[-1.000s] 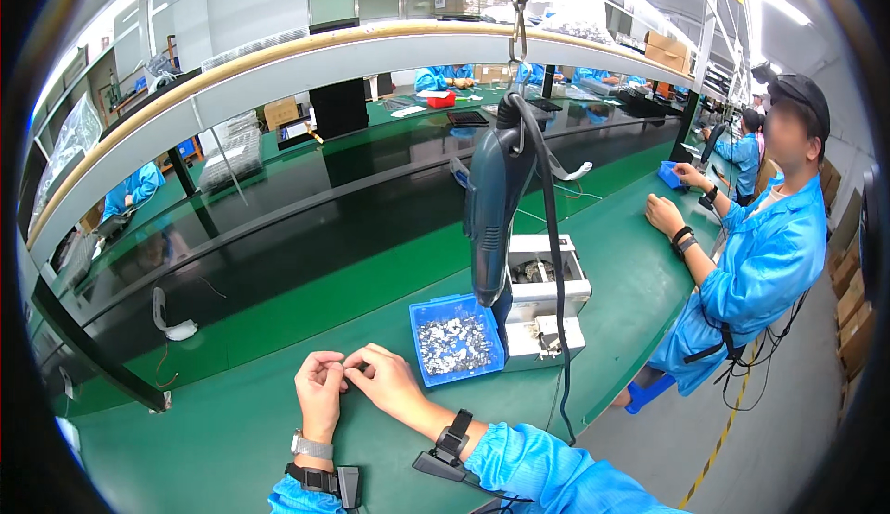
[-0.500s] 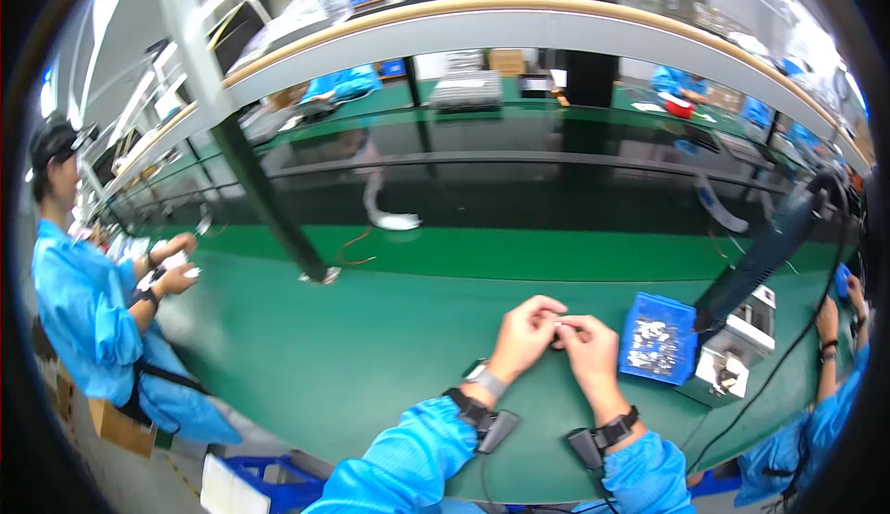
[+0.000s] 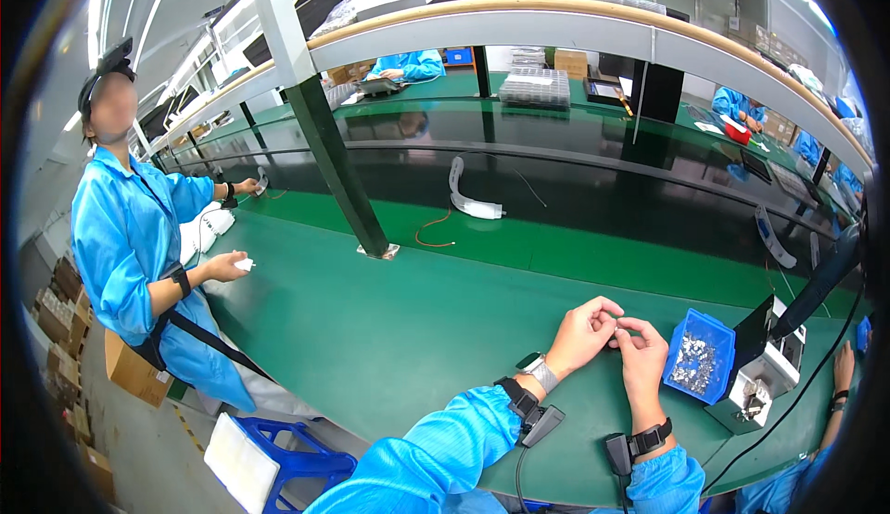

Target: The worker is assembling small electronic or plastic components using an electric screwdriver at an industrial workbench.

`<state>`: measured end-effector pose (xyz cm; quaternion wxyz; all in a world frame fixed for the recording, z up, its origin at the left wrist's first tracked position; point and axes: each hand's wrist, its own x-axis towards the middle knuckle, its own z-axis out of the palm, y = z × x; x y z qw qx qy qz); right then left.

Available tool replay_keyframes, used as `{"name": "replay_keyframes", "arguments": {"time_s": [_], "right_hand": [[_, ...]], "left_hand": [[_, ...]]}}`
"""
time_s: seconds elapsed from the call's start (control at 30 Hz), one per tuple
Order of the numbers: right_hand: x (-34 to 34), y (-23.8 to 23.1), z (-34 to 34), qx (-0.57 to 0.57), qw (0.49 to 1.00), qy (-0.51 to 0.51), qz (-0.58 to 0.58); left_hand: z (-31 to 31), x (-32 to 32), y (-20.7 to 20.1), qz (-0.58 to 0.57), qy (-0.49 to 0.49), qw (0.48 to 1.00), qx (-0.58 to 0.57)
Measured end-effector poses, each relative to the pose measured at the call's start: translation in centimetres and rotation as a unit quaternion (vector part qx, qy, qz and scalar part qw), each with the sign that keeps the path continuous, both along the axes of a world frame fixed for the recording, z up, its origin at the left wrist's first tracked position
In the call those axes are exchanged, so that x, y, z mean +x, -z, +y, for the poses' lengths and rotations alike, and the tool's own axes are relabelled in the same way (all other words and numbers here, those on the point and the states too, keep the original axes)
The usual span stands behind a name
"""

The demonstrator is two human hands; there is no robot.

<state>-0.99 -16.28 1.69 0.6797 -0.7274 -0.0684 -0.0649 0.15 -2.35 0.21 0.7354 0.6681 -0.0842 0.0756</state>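
Close together over the green tabletop (image 3: 417, 356), my left hand (image 3: 582, 336) and my right hand (image 3: 642, 351) meet at the fingertips. Both are closed in a pinch. A tiny pale bit shows between them, too small to name. Just right of my right hand stands a blue plastic bin (image 3: 730, 343), holding many small metallic parts (image 3: 693, 364). Bands with dark boxes are strapped to my wrists, and blue sleeves cover my forearms.
A metal-sided machine (image 3: 753, 392) stands beside the bin, with a dark arm (image 3: 820, 282) above. Curved white strips with wires (image 3: 477, 208) lie on the dark conveyor (image 3: 565, 194). A post (image 3: 336, 166) rises at left. A co-worker in blue (image 3: 120, 236) stands at far left; another's hand (image 3: 844, 366) is at right.
My view has swung left, shifting the scene rightward. My hands stay pinched together. The co-worker at left now has one hand stretched to a strip on the conveyor.
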Motion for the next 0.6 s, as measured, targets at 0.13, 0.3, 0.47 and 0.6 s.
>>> {"name": "replay_keyframes", "arguments": {"time_s": [0.13, 0.3, 0.47, 0.6], "right_hand": [[0.1, 0.2, 0.4, -0.004, 0.999, 0.011, -0.05], [0.3, 0.0, 0.2, -0.014, 0.999, 0.017, -0.029], [0.9, 1.1, -0.4, 0.004, 0.999, 0.005, -0.036], [1.4, 1.4, -0.6, -0.028, 0.999, -0.009, -0.025]], "left_hand": [[0.2, 0.3, 0.6, 0.005, 0.01, 0.999, -0.039], [0.4, 0.1, 0.3, 0.011, 0.01, 1.0, -0.023], [2.6, 1.6, -0.4, 0.063, 0.025, 0.998, -0.004], [7.5, 4.8, -0.6, 0.029, -0.075, 0.989, 0.121]]}}
